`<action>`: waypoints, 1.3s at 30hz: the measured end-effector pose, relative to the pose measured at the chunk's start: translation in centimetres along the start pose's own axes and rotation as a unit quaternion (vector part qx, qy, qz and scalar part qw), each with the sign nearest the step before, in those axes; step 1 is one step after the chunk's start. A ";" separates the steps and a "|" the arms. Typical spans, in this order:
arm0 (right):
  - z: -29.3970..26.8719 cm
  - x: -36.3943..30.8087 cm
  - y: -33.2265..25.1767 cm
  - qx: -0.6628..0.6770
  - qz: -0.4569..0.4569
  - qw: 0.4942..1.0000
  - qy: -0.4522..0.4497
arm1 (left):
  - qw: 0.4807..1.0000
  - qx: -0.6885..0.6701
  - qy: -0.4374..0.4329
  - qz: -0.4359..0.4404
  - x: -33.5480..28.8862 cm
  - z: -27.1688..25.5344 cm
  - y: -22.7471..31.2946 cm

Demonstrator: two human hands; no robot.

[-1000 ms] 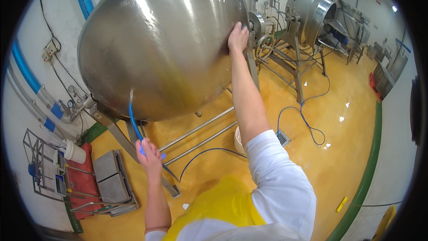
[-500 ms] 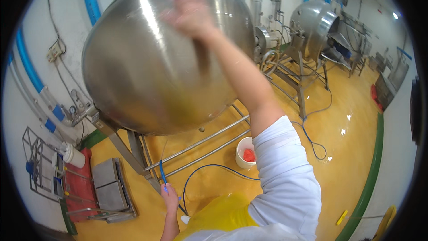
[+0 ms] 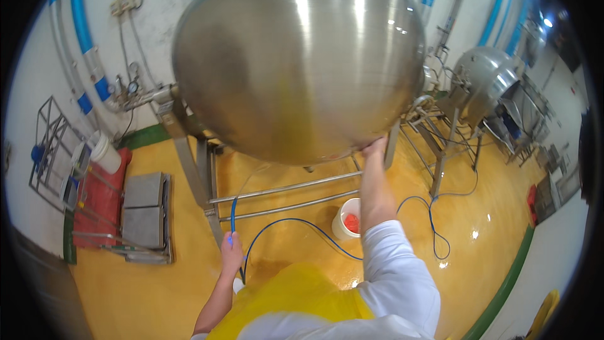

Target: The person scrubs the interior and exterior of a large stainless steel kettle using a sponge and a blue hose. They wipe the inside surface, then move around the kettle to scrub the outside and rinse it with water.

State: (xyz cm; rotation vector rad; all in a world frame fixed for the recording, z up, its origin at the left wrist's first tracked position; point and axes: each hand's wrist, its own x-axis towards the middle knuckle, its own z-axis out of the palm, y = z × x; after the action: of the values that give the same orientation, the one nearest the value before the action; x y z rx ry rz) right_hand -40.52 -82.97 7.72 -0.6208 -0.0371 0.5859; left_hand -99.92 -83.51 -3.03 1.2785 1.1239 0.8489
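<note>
A large, round, polished steel kettle (image 3: 251, 88) fills the upper middle, hung on a steel stand (image 3: 187, 157). My right hand (image 3: 375, 146) reaches out to its lower right curve and lies against the metal, fingers apart from any tool. Part of those fingers is lost behind the curve. Low on the left, my left hand (image 3: 231, 255) is closed round a thin blue hose (image 3: 233, 214) whose end points up. A thin stream of water seems to leave it toward the kettle's underside.
A white bucket (image 3: 340, 230) with something red inside stands on the wet yellow floor by my right forearm. Blue hose loops (image 3: 434, 226) lie farther right, near a second steel kettle (image 3: 481, 75). Grey slabs (image 3: 143, 211) and a red platform (image 3: 100, 204) are at left.
My right hand has swept from the kettle's upper face down to its lower right edge. My left hand still grips the hose. The whole view has shifted, so the kettle sits farther right.
</note>
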 end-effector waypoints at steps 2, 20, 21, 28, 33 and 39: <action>2.1 1.4 -5.6 -0.073 -0.054 0.996 0.015 | 1.000 -0.005 0.013 -0.009 1.0 -0.3 0.6; 46.8 -20.3 10.2 -0.681 -0.700 0.060 -0.207 | 0.996 0.085 -0.013 0.028 7.1 -14.4 -5.8; 44.8 -21.9 14.9 -0.704 -0.667 0.024 -0.241 | 0.996 0.080 -0.017 0.020 7.4 -15.2 -5.7; 23.5 -21.0 27.9 -0.718 -0.413 -0.396 -0.397 | 0.998 0.039 -0.037 0.020 7.4 -19.1 -6.2; 39.2 -23.4 28.1 -0.761 -0.481 -0.241 -0.362 | 0.998 0.068 0.004 -0.001 5.6 -21.9 -8.6; 53.9 -21.0 25.7 -0.748 -0.631 -0.087 -0.188 | 0.996 0.085 -0.005 -0.006 4.5 -21.7 -7.8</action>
State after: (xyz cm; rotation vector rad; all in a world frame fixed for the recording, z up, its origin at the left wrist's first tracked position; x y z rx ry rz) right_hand -82.13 -48.21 40.39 1.7137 1.6617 1.6177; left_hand -120.31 -74.14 -10.10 1.4124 1.2161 0.7493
